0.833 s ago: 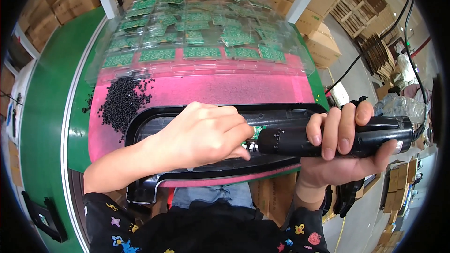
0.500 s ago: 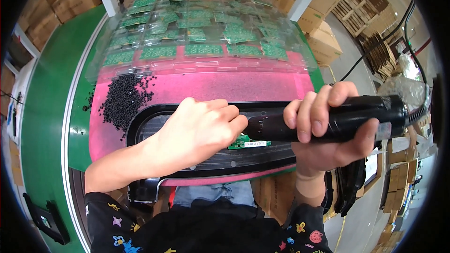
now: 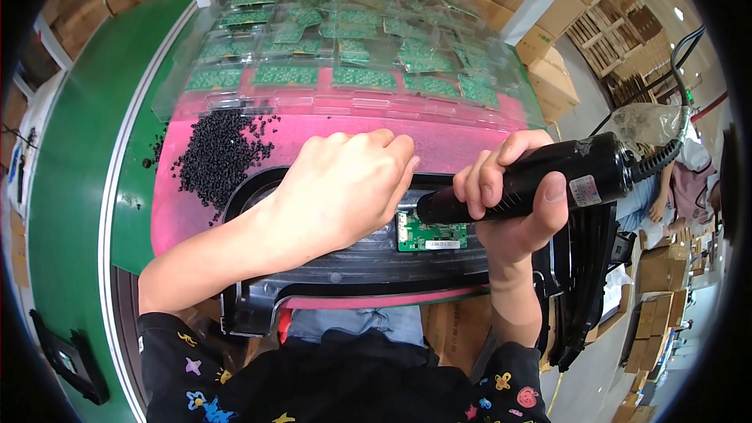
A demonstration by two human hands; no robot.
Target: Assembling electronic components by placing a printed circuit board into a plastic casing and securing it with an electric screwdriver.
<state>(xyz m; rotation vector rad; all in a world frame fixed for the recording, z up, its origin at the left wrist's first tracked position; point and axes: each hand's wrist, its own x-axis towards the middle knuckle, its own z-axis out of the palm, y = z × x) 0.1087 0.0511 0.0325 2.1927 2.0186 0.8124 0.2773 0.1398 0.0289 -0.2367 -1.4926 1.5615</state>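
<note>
My right hand (image 3: 513, 223) is wrapped round a black electric screwdriver (image 3: 599, 172), its cable running off to the right. The tool slants down to the left, and its front end covers part of a small green circuit board (image 3: 431, 235). That board lies inside a long black plastic housing (image 3: 392, 270) on the table. Over the housing's left half is my left hand (image 3: 345, 180), closed with its fingers curled in beside the screwdriver's front. Its fingertips are hidden behind the hand, so anything pinched there is out of sight.
A heap of tiny black screws (image 3: 215, 153) lies on the pink mat (image 3: 180, 223) at left. Behind it, clear plastic trays (image 3: 360, 102) hold several green circuit boards. More black plastic housings (image 3: 583, 266) stand at right. Another person (image 3: 666, 196) is partly visible beyond the screwdriver.
The screwdriver has tilted, its cable end now nearer and further left. My left hand has shifted away from its front end, uncovering more of the circuit board. The whole view has shifted slightly.
</note>
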